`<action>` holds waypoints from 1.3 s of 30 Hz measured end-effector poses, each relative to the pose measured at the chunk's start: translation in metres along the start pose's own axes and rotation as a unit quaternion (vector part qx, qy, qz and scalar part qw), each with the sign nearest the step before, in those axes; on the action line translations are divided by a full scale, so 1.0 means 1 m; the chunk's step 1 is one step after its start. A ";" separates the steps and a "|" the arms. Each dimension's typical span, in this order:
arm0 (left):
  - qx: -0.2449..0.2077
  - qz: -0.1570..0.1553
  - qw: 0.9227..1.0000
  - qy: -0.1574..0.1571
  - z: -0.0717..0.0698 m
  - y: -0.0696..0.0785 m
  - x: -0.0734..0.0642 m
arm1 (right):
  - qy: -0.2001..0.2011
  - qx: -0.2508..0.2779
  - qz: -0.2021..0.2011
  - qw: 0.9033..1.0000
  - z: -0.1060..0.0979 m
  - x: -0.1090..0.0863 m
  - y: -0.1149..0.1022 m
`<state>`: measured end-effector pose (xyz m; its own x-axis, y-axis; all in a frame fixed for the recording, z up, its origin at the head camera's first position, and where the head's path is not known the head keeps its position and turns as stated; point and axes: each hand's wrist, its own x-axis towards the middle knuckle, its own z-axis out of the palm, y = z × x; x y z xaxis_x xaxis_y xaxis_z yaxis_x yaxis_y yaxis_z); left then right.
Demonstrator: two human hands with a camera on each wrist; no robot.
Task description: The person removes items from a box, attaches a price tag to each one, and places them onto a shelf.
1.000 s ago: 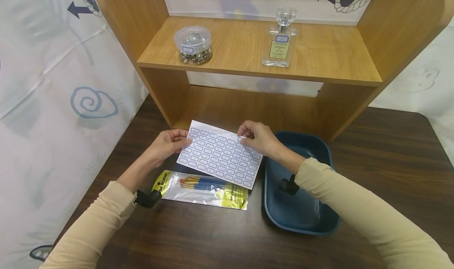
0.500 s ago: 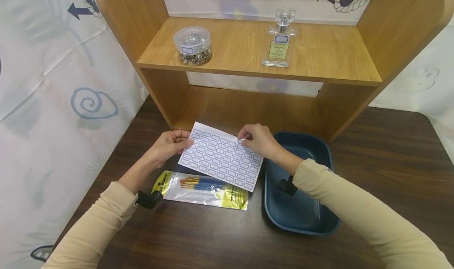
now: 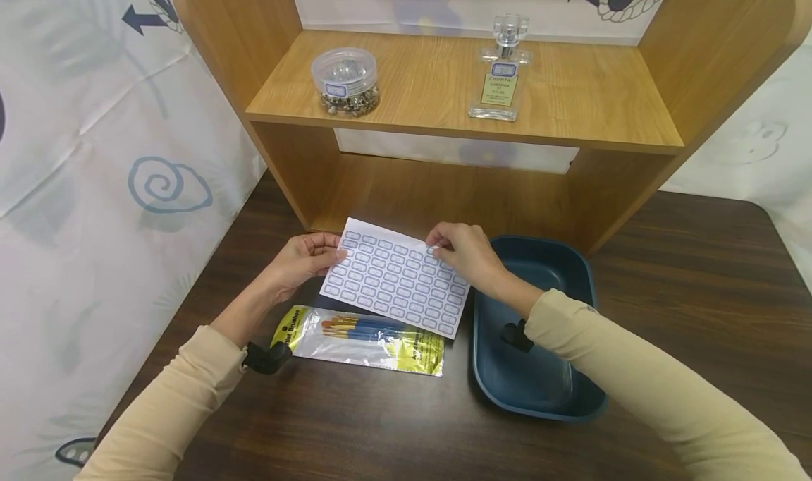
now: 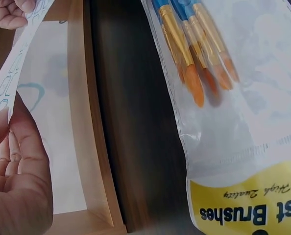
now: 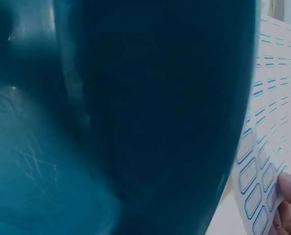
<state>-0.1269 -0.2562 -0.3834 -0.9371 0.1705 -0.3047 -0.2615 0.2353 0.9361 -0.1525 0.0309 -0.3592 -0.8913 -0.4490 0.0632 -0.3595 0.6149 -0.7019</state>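
Note:
A white sheet of blue-bordered label stickers (image 3: 393, 276) is held up between both hands, slanting down to the right. My left hand (image 3: 307, 259) pinches its left edge between thumb and fingers; the left wrist view shows this left hand (image 4: 20, 171) with the sheet nearly edge-on. My right hand (image 3: 466, 252) pinches the upper edge toward the right corner, and its thumb (image 5: 290, 188) lies on the labels in the right wrist view. Under the sheet's lower edge, a clear and yellow pack of artist brushes (image 3: 361, 340) lies on the table, partly covered in the head view.
A dark blue basin (image 3: 539, 389) stands below the right forearm. Behind the hands rises a wooden shelf (image 3: 419, 79), bearing a round clear jar (image 3: 345, 82) of small metal pieces and a glass perfume bottle (image 3: 499, 79), both with labels. A patterned cloth (image 3: 95, 185) hangs at the left.
Over the second, the sheet and both hands have shifted very slightly to the right and down. The grip of each hand stays the same.

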 end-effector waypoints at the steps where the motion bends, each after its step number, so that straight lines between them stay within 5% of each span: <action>1: 0.000 0.000 1.000 0.000 0.000 0.000 0.000 | 0.000 -0.005 -0.001 1.000 0.000 0.000 0.000; 39: -0.023 -0.026 0.999 -0.013 0.002 0.000 -0.002 | -0.060 -0.003 -0.046 0.997 -0.001 0.000 0.007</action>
<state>-0.1246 -0.2548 -0.3833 -0.9154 0.1849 -0.3576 -0.3212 0.2002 0.9256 -0.1558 0.0361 -0.3632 -0.8156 -0.5772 0.0415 -0.4395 0.5712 -0.6932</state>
